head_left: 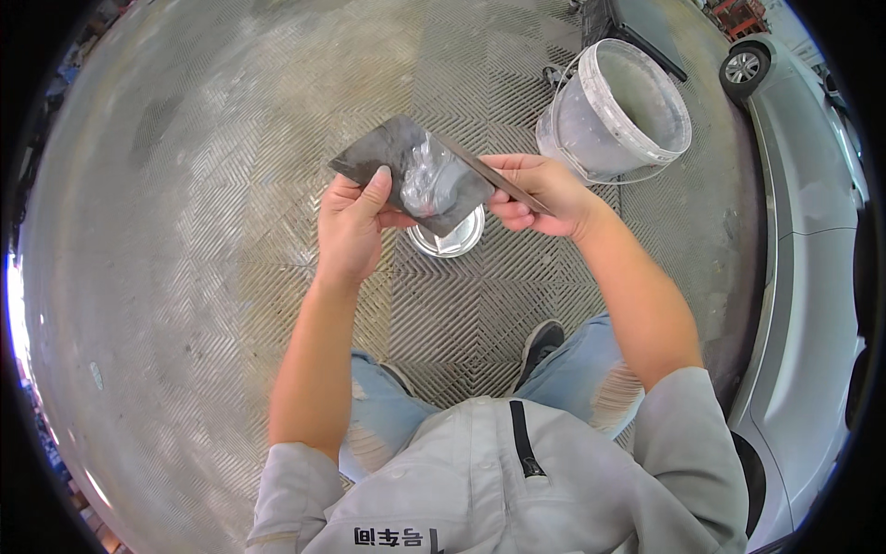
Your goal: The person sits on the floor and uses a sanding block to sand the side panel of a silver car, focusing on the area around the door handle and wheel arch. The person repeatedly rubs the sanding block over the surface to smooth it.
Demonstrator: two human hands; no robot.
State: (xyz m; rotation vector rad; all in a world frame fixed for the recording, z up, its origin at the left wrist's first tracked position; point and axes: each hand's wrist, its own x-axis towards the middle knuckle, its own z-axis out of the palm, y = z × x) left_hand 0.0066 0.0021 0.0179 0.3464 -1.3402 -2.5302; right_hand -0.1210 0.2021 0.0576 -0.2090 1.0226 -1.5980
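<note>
My left hand (353,231) grips a dark, flat rectangular plate (377,148) by its near left side, thumb on top. A smeared lump of glossy grey paste (432,183) lies on the plate. In my right hand (549,196) is a thin, brownish flat scraper (482,166), seen nearly edge-on along the plate's right side. Its edge appears to meet the plate, though I cannot tell whether they touch. Below the plate, on the floor, stands a round metal tin (449,247), partly hidden by the plate.
A dirty white bucket (577,115) with a wire handle stands to the right. Behind it is a black case-like object (637,28). A silver car (808,268) runs along the right side. The floor (277,111) has ribbed tiles. My shoes (543,346) are close below the tin.
</note>
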